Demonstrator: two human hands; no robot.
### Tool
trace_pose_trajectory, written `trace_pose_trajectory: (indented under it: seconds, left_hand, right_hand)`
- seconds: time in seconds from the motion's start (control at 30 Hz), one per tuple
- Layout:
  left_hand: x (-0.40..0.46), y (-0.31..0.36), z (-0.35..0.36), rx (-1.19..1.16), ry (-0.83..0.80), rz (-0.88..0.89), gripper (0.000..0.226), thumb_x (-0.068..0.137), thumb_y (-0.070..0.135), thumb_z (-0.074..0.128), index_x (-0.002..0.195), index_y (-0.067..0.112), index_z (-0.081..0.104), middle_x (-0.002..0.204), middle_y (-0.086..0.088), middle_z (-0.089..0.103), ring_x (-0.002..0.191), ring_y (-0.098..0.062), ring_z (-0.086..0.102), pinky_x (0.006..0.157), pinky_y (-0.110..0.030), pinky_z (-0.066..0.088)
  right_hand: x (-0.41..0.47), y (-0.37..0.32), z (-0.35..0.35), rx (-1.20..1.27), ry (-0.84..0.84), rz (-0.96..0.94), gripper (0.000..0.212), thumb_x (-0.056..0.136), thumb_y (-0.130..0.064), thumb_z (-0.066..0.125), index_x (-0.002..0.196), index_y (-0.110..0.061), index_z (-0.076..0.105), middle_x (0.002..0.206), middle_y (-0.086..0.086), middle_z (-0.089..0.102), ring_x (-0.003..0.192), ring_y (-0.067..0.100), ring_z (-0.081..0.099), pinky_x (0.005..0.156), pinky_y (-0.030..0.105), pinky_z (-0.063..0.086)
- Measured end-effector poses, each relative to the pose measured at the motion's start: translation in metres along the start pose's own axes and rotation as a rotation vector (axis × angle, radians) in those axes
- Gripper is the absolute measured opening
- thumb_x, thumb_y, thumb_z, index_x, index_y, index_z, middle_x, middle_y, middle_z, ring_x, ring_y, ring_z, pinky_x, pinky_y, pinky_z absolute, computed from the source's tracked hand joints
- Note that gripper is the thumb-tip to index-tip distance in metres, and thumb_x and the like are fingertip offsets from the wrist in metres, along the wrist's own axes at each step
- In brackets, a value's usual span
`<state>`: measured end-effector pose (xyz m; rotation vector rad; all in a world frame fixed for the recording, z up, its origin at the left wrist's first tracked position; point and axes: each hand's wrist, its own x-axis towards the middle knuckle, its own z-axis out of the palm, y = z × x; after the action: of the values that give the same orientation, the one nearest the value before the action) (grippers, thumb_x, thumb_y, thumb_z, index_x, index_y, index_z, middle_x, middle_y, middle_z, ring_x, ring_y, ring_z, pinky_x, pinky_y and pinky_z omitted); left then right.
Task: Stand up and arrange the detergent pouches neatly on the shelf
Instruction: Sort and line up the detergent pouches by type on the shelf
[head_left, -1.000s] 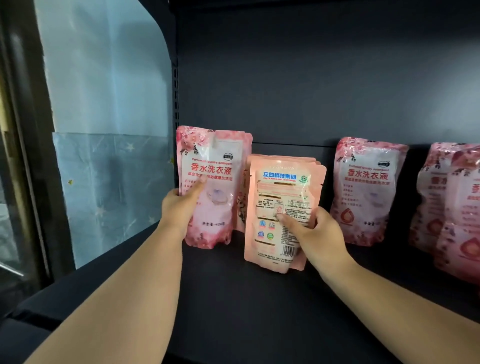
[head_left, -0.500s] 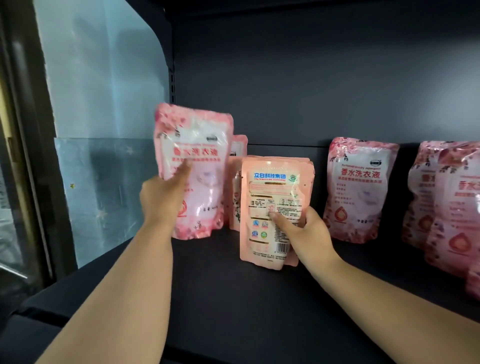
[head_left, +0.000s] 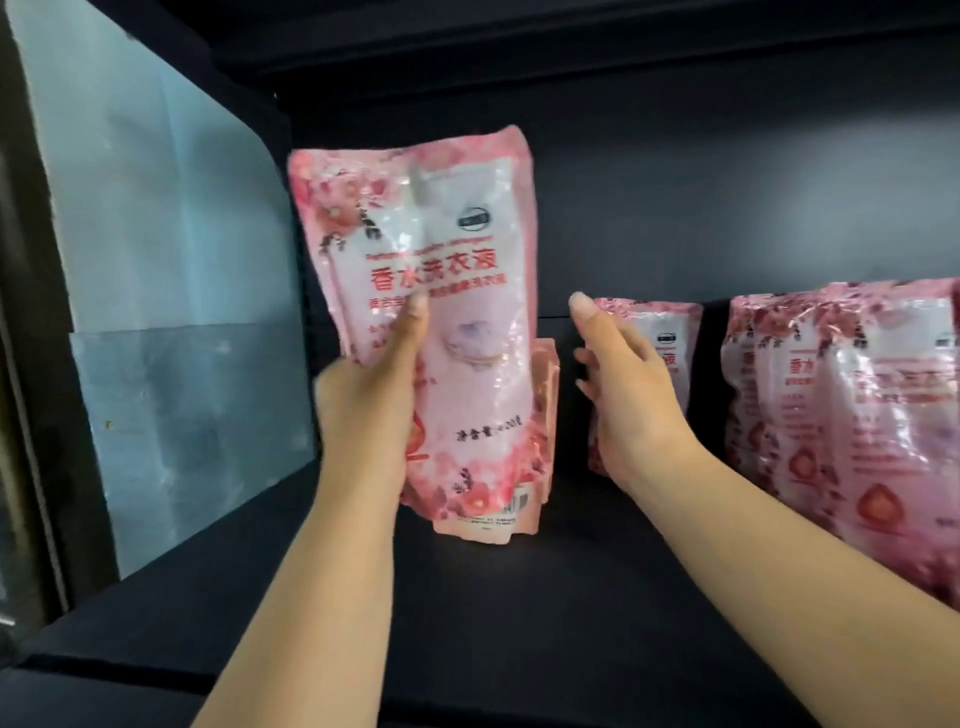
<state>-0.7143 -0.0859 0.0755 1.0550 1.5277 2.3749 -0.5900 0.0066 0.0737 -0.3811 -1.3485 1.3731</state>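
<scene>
Two bare hands reaching over a dark shelf (head_left: 467, 613). Left hand (head_left: 363, 410) wrapped around a pink detergent pouch (head_left: 436, 291), thumb pressed on its printed front, fingers hidden behind it; pouch held upright, lifted clear of the shelf, in front of a stack of pouches (head_left: 540, 452) standing with their backs toward the camera. Right hand (head_left: 628, 395) empty, fingers (head_left: 587, 317) spread wide and loosely curled, just right of the held pouch, in front of another upright pouch (head_left: 670, 332) at the back panel. More pink pouches (head_left: 852, 405) crowded upright at the far right. Pale blue sheet (head_left: 156, 291) covering the shelf's left side.
</scene>
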Motion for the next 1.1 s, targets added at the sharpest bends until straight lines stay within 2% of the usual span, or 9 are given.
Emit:
trace_pose_trajectory:
  seconds: [0.1, 0.2, 0.3, 0.37, 0.43, 0.63, 0.8, 1.0, 1.1]
  left_hand:
    - [-0.016, -0.007, 0.034, 0.049, -0.122, 0.001, 0.041, 0.064, 0.066, 0.061, 0.072, 0.026, 0.056, 0.067, 0.002, 0.061, 0.055, -0.010, 0.059, 0.056, -0.028, 0.053]
    - [-0.024, -0.017, 0.068, 0.116, -0.244, -0.065, 0.042, 0.070, 0.069, 0.054, 0.070, 0.028, 0.058, 0.064, 0.006, 0.065, 0.054, -0.005, 0.063, 0.054, -0.025, 0.054]
    - [-0.026, -0.031, 0.101, 0.178, -0.381, -0.206, 0.053, 0.072, 0.071, 0.050, 0.087, 0.022, 0.062, 0.079, 0.001, 0.068, 0.063, -0.008, 0.061, 0.051, -0.022, 0.049]
    - [-0.029, -0.043, 0.120, 0.184, -0.441, -0.253, 0.057, 0.075, 0.068, 0.051, 0.091, 0.013, 0.058, 0.078, 0.002, 0.062, 0.065, -0.007, 0.055, 0.051, -0.020, 0.042]
    - [-0.033, -0.056, 0.135, 0.141, -0.474, -0.294, 0.041, 0.080, 0.062, 0.051, 0.085, 0.022, 0.053, 0.071, 0.009, 0.054, 0.061, -0.002, 0.049, 0.047, -0.016, 0.036]
    - [-0.031, -0.093, 0.151, 0.121, -0.566, -0.330, 0.052, 0.085, 0.057, 0.048, 0.119, 0.018, 0.055, 0.092, 0.004, 0.063, 0.072, -0.006, 0.057, 0.048, -0.014, 0.044]
    - [-0.034, -0.122, 0.153, 0.215, -0.553, -0.423, 0.062, 0.087, 0.051, 0.050, 0.132, 0.011, 0.038, 0.126, -0.005, 0.056, 0.090, -0.016, 0.052, 0.073, -0.024, 0.038]
    - [-0.027, -0.134, 0.161, 0.196, -0.508, -0.396, 0.052, 0.089, 0.044, 0.052, 0.126, 0.011, 0.038, 0.114, -0.003, 0.055, 0.090, -0.016, 0.052, 0.077, -0.025, 0.040]
    - [-0.026, -0.140, 0.163, 0.187, -0.511, -0.387, 0.044, 0.090, 0.042, 0.052, 0.121, 0.013, 0.041, 0.104, 0.001, 0.053, 0.089, -0.014, 0.053, 0.075, -0.024, 0.041]
  right_hand:
    - [-0.013, -0.005, -0.014, -0.110, -0.103, 0.061, 0.053, 0.067, -0.056, 0.068, 0.103, -0.016, 0.064, 0.091, 0.001, 0.074, 0.083, 0.016, 0.071, 0.078, 0.034, 0.056]
    - [-0.016, -0.009, -0.036, -0.153, 0.030, 0.115, 0.029, 0.079, -0.041, 0.066, 0.093, -0.016, 0.065, 0.081, 0.002, 0.074, 0.070, 0.016, 0.072, 0.064, 0.028, 0.058]
    - [-0.004, -0.006, -0.064, -0.223, 0.231, 0.154, 0.033, 0.080, -0.045, 0.065, 0.092, -0.014, 0.062, 0.083, 0.000, 0.070, 0.069, 0.014, 0.066, 0.058, 0.022, 0.050]
    - [0.005, -0.001, -0.078, -0.270, 0.325, 0.205, 0.034, 0.080, -0.050, 0.063, 0.092, -0.019, 0.057, 0.087, -0.001, 0.066, 0.071, 0.014, 0.060, 0.064, 0.023, 0.047]
    - [0.013, 0.008, -0.089, -0.293, 0.385, 0.200, 0.031, 0.082, -0.050, 0.061, 0.095, -0.022, 0.056, 0.102, 0.003, 0.067, 0.077, 0.017, 0.060, 0.076, 0.029, 0.047]
    - [0.023, 0.025, -0.102, -0.369, 0.470, 0.135, 0.053, 0.084, -0.046, 0.061, 0.123, -0.012, 0.052, 0.118, 0.006, 0.060, 0.113, 0.027, 0.056, 0.080, 0.025, 0.038]
    - [0.044, 0.046, -0.103, -0.312, 0.493, 0.139, 0.029, 0.082, -0.049, 0.062, 0.091, -0.022, 0.057, 0.078, -0.013, 0.057, 0.078, 0.011, 0.059, 0.067, 0.019, 0.044]
    - [0.068, 0.060, -0.108, -0.396, 0.480, 0.127, 0.031, 0.081, -0.052, 0.060, 0.081, -0.021, 0.059, 0.072, -0.011, 0.058, 0.067, 0.007, 0.057, 0.056, 0.016, 0.041]
    - [0.071, 0.062, -0.112, -0.398, 0.479, 0.156, 0.031, 0.082, -0.052, 0.059, 0.078, -0.021, 0.055, 0.070, -0.013, 0.054, 0.066, 0.007, 0.054, 0.066, 0.021, 0.042]
